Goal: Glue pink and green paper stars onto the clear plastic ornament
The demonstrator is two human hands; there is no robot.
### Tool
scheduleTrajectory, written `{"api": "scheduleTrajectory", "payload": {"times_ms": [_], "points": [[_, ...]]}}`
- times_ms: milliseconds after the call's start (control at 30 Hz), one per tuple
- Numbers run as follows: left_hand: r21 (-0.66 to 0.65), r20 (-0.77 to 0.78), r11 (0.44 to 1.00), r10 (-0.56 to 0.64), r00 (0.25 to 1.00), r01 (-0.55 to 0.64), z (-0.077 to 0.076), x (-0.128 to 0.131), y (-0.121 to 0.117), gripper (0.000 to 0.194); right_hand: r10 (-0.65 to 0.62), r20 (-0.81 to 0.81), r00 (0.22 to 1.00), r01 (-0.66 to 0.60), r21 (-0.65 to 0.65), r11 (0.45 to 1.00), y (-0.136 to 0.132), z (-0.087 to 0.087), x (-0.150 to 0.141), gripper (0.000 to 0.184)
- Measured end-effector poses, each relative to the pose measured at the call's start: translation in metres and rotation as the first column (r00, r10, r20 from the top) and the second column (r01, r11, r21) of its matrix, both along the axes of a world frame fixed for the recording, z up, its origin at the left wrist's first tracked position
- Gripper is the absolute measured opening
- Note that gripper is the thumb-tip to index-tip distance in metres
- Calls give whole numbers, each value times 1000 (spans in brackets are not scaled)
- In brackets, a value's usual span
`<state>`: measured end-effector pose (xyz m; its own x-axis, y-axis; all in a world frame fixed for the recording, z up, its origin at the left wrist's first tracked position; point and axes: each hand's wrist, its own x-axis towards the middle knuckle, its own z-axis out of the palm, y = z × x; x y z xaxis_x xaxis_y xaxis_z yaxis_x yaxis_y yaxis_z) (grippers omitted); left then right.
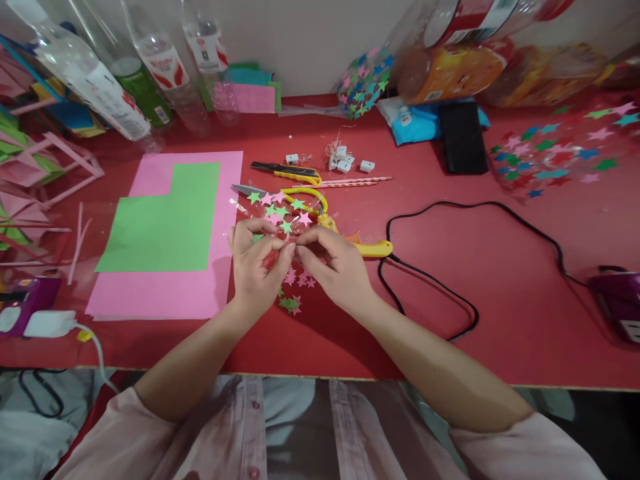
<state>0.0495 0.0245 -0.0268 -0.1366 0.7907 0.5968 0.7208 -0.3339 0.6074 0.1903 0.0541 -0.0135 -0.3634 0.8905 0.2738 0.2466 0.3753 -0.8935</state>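
My left hand point(257, 263) and my right hand point(337, 263) meet over the red table, thumbs and fingertips pinched together. What sits between the fingertips is too small to make out. Just beyond them, green and pink stars point(280, 212) cluster on what looks like clear plastic. More pink stars point(301, 277) and green stars point(289, 304) show below the fingers. Yellow-handled scissors point(373, 250) lie partly behind my right hand, blades pointing left. Farther back are a yellow box cutter point(287, 172) and striped sticks point(355, 182).
Left of my hands, green paper point(165, 227) lies on pink sheets point(155, 293). Plastic bottles point(163, 63) line the back left. A star-covered ball point(365, 83), a black phone point(463, 137) and small white pieces point(341, 160) are behind. A black cable point(493, 203) crosses the right side.
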Motion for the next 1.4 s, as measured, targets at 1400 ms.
{"api": "scheduleTrajectory", "payload": {"times_ms": [1400], "points": [[12,-197,1000,-3,980,6,-1,-2,-4,19,-15,51,999,13,26,1000,-1,-2,-2,8]]}}
